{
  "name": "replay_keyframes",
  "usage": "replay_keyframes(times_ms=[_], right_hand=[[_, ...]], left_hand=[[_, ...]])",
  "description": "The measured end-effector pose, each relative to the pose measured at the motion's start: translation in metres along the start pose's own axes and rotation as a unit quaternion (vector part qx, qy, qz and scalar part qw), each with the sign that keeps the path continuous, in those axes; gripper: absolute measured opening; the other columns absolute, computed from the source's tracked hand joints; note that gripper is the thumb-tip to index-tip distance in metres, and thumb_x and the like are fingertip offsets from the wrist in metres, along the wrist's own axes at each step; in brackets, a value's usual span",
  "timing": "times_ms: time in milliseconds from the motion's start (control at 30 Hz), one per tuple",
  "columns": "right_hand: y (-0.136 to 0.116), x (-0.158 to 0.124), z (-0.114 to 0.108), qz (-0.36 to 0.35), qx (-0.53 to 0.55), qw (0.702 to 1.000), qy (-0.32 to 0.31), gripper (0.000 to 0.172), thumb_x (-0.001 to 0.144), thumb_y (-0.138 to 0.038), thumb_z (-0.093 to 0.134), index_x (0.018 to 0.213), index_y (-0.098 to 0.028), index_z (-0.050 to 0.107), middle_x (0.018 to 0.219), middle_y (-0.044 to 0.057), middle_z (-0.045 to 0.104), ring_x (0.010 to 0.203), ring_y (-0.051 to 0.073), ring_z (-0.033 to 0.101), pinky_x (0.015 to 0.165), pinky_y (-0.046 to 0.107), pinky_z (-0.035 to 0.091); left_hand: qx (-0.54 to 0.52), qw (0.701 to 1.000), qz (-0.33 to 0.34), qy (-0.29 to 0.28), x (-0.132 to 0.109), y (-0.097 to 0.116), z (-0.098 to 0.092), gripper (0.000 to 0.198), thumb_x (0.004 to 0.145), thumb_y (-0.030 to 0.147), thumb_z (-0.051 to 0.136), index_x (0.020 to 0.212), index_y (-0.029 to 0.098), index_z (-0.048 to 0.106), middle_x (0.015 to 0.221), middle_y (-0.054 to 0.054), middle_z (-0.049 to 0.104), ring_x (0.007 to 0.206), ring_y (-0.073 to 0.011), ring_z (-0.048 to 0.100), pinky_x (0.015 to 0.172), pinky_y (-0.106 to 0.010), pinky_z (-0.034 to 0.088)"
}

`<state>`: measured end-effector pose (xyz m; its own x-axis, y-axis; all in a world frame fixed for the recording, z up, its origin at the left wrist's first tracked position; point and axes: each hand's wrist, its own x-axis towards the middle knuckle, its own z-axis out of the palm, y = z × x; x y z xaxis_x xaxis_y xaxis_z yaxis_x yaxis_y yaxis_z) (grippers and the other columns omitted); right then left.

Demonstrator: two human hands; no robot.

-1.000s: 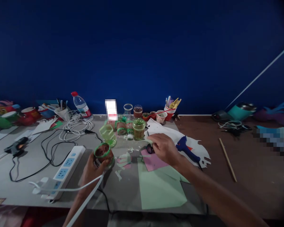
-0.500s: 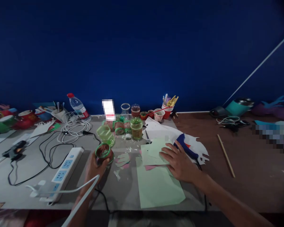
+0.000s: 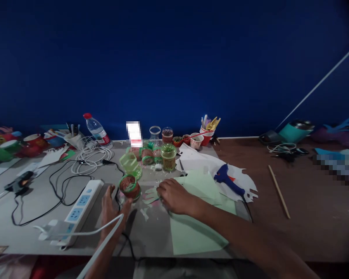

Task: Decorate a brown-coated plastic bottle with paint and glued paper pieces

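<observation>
My left hand (image 3: 114, 211) is open, thumb and fingers apart, just in front of a small brown cup with a green rim (image 3: 130, 187). The cup stands on the table, apart from the palm as far as I can tell. My right hand (image 3: 176, 197) has its fingers curled down at the right edge of a pale green hand-shaped paper cutout (image 3: 150, 195); the fingertips are partly hidden. Under the right forearm lie light green paper sheets (image 3: 197, 232). A blue glue gun (image 3: 229, 181) rests on white cut paper (image 3: 203, 159) beyond that arm.
A white power strip (image 3: 80, 209) and a white cable (image 3: 104, 236) lie at the left. Behind the cup are a clear greenish container (image 3: 130, 164), several decorated jars (image 3: 168, 159) and a plastic bottle (image 3: 97, 131). Scissors (image 3: 182, 168) lie by the paper; a wooden stick (image 3: 279, 192) is at the right.
My left hand has let go of the brown cup and opened. My right hand has moved left from the green sheets to the paper cutout, its fingers now curled.
</observation>
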<state>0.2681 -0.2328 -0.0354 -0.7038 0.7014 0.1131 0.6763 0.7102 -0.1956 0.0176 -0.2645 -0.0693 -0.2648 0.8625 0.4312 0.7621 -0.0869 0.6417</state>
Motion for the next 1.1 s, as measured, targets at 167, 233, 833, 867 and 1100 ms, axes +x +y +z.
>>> replay_keyframes(times_ms=[167, 233, 833, 867, 1100], right_hand=[[-0.006, 0.023, 0.025, 0.001, -0.047, 0.999, -0.009, 0.042, 0.078, -0.044, 0.067, 0.101, -0.010, 0.064, 0.103, 0.016, 0.061, 0.098, 0.030, 0.053, 0.085, 0.040, 0.040], [-0.005, 0.025, 0.027, -0.003, -0.051, 0.999, -0.008, 0.026, 0.084, -0.034, 0.061, 0.096, -0.012, 0.067, 0.100, 0.015, 0.062, 0.097, 0.028, 0.053, 0.085, 0.039, 0.039], [0.004, -0.010, 0.000, 0.200, 0.341, 0.906, 0.151, 0.004, 0.077, -0.015, 0.059, 0.077, -0.015, 0.063, 0.077, 0.000, 0.056, 0.071, 0.014, 0.052, 0.066, 0.024, 0.040], [0.001, -0.012, -0.002, 0.189, 0.334, 0.910, 0.159, 0.012, 0.076, -0.011, 0.058, 0.084, -0.016, 0.066, 0.084, 0.002, 0.058, 0.078, 0.015, 0.055, 0.072, 0.025, 0.042], [0.005, -0.014, 0.003, 0.209, 0.381, 0.882, 0.183, 0.018, 0.077, -0.014, 0.057, 0.087, -0.017, 0.071, 0.085, 0.005, 0.064, 0.081, 0.018, 0.059, 0.075, 0.028, 0.047]], left_hand=[[0.025, 0.991, 0.121, 0.059, -0.019, 0.007, -0.020, 0.067, 0.078, 0.038, 0.063, 0.138, 0.022, 0.039, 0.132, -0.017, 0.052, 0.124, -0.0396, 0.047, 0.102, -0.058, 0.041], [0.029, 0.987, 0.148, 0.059, -0.023, 0.018, -0.025, 0.064, 0.080, 0.036, 0.062, 0.138, 0.020, 0.039, 0.131, -0.017, 0.052, 0.122, -0.0384, 0.049, 0.101, -0.058, 0.041], [-0.347, 0.909, -0.132, -0.190, -0.032, 0.082, 0.041, 0.040, 0.074, 0.042, 0.064, 0.107, 0.020, 0.060, 0.104, -0.011, 0.069, 0.097, -0.0252, 0.065, 0.087, -0.041, 0.051], [-0.374, 0.894, -0.154, -0.194, -0.028, 0.086, 0.048, 0.036, 0.071, 0.041, 0.067, 0.100, 0.019, 0.063, 0.096, -0.009, 0.070, 0.090, -0.0237, 0.066, 0.082, -0.038, 0.053], [-0.444, 0.841, -0.232, -0.206, -0.017, 0.094, 0.062, 0.031, 0.065, 0.046, 0.072, 0.070, 0.017, 0.062, 0.067, -0.002, 0.063, 0.063, -0.0162, 0.062, 0.066, -0.031, 0.054]])
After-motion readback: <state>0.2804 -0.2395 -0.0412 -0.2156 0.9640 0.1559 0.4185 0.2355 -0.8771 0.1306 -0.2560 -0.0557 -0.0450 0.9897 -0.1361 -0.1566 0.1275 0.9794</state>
